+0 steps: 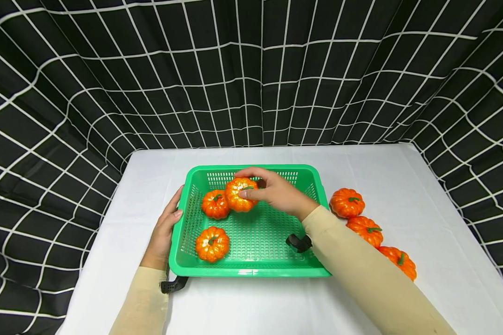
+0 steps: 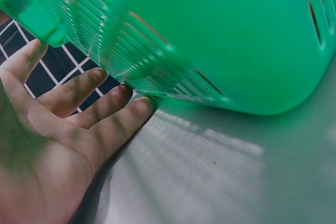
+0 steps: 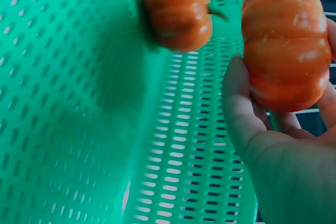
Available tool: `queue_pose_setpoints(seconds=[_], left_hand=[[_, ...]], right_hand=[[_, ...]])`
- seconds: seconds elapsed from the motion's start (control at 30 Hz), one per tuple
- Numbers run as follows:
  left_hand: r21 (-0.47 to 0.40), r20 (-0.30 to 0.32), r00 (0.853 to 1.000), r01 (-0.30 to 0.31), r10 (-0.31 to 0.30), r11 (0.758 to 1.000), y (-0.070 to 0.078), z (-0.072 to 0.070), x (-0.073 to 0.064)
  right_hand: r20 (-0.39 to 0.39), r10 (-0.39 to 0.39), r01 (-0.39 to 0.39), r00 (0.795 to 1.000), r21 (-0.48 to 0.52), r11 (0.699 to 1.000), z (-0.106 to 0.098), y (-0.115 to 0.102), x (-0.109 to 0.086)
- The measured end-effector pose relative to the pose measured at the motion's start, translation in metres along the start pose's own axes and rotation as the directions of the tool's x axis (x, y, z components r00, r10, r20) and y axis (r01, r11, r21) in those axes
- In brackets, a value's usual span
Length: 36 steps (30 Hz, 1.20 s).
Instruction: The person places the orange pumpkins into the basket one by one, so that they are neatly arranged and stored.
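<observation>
My right hand (image 1: 278,191) grips a small orange pumpkin (image 1: 239,195) with a green stem, holding it over the green basket (image 1: 251,272). In the right wrist view the held pumpkin (image 3: 286,45) sits between thumb and fingers. Two more pumpkins lie in the basket's left half: one at the back (image 1: 215,205), overlapped by the held one in the head view, and one at the front (image 1: 212,244). Along the basket's left side my left hand (image 1: 164,232) rests with fingers extended; in the left wrist view its fingertips (image 2: 144,106) are at the slotted wall.
Three pumpkins form a slanting row right of the basket: a back one (image 1: 347,203), a middle one (image 1: 365,231) partly behind the right sleeve, and a front one (image 1: 398,261). A white cloth covers the table (image 1: 402,186). Black, white-gridded curtains (image 1: 260,83) surround it.
</observation>
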<state>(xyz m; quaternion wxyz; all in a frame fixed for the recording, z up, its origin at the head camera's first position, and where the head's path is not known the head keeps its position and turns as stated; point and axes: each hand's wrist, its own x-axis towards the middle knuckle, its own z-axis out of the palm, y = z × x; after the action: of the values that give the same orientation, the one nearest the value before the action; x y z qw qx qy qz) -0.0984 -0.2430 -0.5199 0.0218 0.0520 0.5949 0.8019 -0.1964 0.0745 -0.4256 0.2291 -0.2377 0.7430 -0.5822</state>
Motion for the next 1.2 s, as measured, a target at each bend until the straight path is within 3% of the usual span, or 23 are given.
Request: queue_pose_setpoints(seconds=[0.17,0.67,0.93,1.2], left_hand=[[0.005,-0.002,1.0,0.0,0.0,1.0,0.0,0.0,0.0],[0.019,0.013,1.0,-0.003,0.003,1.0,0.0,-0.002,0.0],[0.011,0.008,1.0,0.003,-0.003,1.0,0.001,0.0,-0.001],[0.016,0.007,1.0,0.003,-0.004,1.0,0.002,0.001,-0.001]], right_hand=[[0.012,0.03,-0.029,0.999,-0.042,0.999,0.0,0.006,0.002],[0.011,0.109,-0.108,0.994,-0.041,0.993,-0.001,0.012,0.004],[0.032,0.142,-0.137,0.989,-0.125,0.983,0.0,0.016,0.006],[0.001,0.189,-0.183,0.982,-0.231,0.956,0.0,0.018,0.006]])
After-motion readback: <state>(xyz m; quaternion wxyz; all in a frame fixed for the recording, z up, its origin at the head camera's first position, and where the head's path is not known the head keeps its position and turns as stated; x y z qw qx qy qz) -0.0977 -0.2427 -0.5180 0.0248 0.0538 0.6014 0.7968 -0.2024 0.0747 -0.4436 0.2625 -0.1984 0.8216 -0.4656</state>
